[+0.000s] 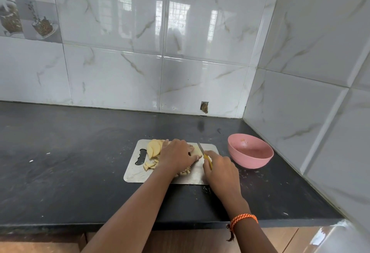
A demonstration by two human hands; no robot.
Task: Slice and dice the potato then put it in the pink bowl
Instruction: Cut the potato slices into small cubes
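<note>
The right hand (pixel 219 169) grips a yellow-handled knife (pixel 204 155), blade pointing away toward the wall; the left hand (pixel 178 155) presses flat, fingers fairly straight, on a potato piece (pixel 197 151) mostly hidden beneath it; slices (pixel 153 148) and small bits (pixel 149 165) lie on the metal cutting board (pixel 136 174); the pink bowl (pixel 250 153) stands just right; no writing is legible.

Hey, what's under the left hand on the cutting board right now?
The left hand presses on pale potato on the metal cutting board; only its edge by the knife shows. The rest is covered.
</note>
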